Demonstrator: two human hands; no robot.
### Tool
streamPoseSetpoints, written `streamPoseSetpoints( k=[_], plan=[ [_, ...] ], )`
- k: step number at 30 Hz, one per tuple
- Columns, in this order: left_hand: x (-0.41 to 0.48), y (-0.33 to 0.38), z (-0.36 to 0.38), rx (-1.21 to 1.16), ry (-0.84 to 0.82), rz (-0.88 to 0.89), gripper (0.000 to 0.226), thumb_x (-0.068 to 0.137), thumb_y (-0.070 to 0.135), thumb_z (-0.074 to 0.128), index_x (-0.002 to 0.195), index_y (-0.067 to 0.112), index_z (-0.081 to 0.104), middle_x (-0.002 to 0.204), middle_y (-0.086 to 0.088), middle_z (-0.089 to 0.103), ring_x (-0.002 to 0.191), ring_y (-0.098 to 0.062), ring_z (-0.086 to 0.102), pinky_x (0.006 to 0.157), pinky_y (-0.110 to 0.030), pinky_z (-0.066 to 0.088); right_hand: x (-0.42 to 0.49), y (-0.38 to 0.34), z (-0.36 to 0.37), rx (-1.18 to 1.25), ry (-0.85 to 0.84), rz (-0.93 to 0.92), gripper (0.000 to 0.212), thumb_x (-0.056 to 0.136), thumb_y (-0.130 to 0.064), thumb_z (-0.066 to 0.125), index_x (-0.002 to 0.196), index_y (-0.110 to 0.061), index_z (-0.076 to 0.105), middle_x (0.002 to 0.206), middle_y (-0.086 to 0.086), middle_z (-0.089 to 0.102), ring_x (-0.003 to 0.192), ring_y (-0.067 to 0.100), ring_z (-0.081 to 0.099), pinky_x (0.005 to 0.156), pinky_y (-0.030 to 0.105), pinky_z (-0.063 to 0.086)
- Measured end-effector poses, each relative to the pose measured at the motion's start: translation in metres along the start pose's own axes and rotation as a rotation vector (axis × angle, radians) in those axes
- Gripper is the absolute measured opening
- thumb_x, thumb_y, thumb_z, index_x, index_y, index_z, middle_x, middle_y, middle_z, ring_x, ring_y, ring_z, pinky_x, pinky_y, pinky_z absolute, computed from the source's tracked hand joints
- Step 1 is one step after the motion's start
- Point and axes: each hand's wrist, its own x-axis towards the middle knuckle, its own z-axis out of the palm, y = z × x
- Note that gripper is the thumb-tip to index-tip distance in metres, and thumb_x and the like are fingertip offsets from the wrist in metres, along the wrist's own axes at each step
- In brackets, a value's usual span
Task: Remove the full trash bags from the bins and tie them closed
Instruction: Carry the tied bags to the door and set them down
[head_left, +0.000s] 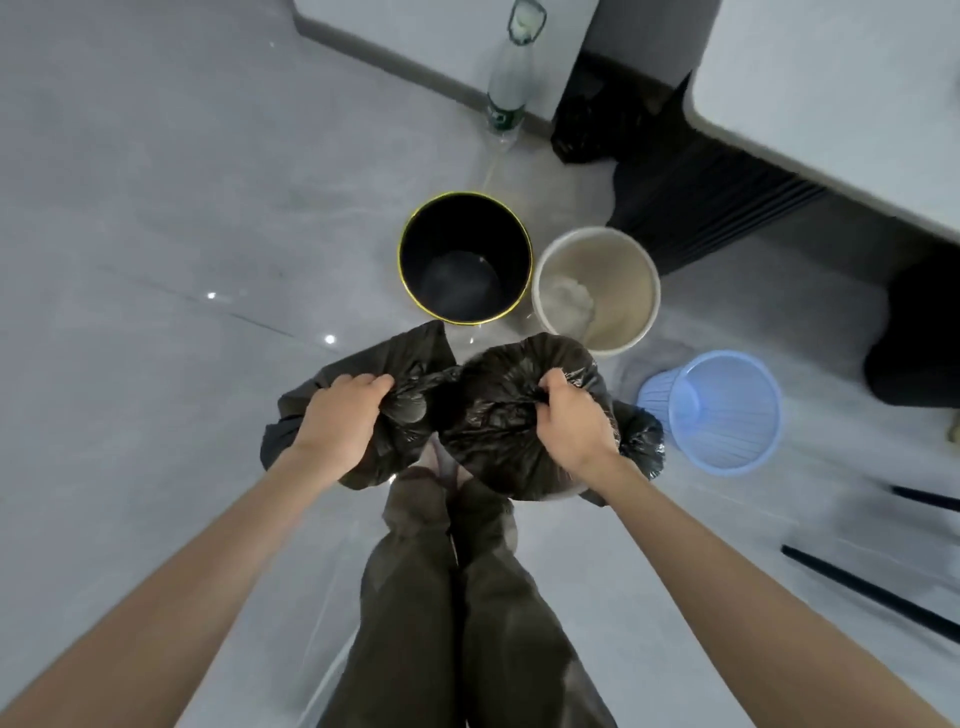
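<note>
Gripping bunched plastic, the left hand (347, 415) and the right hand (569, 421) hold the black trash bag (498, 431) between them above the floor, near the black bin (465, 257) and the beige bin (597, 291).

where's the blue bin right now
In the head view, the blue bin lies tipped on the floor at right, just right of the black trash bag and below the beige bin.

3 bins (465, 258), 2 black trash bags (498, 415), 1 bottle (510, 88), 2 hands (340, 421).
</note>
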Motion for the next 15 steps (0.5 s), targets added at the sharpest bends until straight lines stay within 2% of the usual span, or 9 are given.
streamPoseSetpoints(
  k=[4, 7, 10, 15],
  plan=[
    [-0.054, 0.006, -0.058, -0.033, 0.065, -0.061, 0.043, 0.096, 0.011, 0.04, 0.139, 0.013, 0.04, 0.127, -0.009, 0.054, 0.114, -0.032, 0.049, 0.091, -0.043, 0.047, -0.04, -0.037, -0.058, 0.016, -0.004, -0.052, 0.019, 0.094, -0.013, 0.046, 0.112, -0.009, 0.045, 0.1, 0.016, 0.065, 0.093, 0.036, 0.061, 0.076, 0.04, 0.047],
    [-0.084, 0.007, -0.096, -0.076, 0.116, -0.109, 0.039, 0.095, 0.01, 0.042, 0.134, 0.013, 0.044, 0.121, -0.01, 0.055, 0.112, -0.031, 0.05, 0.089, -0.043, 0.046, -0.059, -0.059, -0.094, 0.053, 0.017, -0.089, 0.021, 0.094, -0.014, 0.047, 0.114, -0.009, 0.045, 0.103, 0.016, 0.065, 0.095, 0.037, 0.061, 0.079, 0.042, 0.048],
    [-0.103, -0.001, -0.128, -0.146, 0.196, -0.169, 0.036, 0.092, 0.007, 0.044, 0.128, 0.011, 0.048, 0.117, -0.012, 0.055, 0.108, -0.033, 0.05, 0.084, -0.045, 0.046, -0.068, -0.078, -0.12, 0.063, 0.033, -0.124, 0.023, 0.094, -0.017, 0.047, 0.116, -0.008, 0.045, 0.108, 0.016, 0.065, 0.099, 0.038, 0.06, 0.08, 0.041, 0.047],
    [-0.121, -0.023, -0.171, -0.228, 0.293, -0.22, 0.034, 0.092, 0.005, 0.045, 0.125, 0.006, 0.05, 0.112, -0.017, 0.054, 0.106, -0.036, 0.05, 0.087, -0.048, 0.045, -0.064, -0.116, -0.145, 0.111, 0.058, -0.174, 0.027, 0.095, -0.019, 0.049, 0.119, -0.008, 0.047, 0.116, 0.016, 0.063, 0.108, 0.039, 0.057, 0.087, 0.042, 0.046]
  ],
)
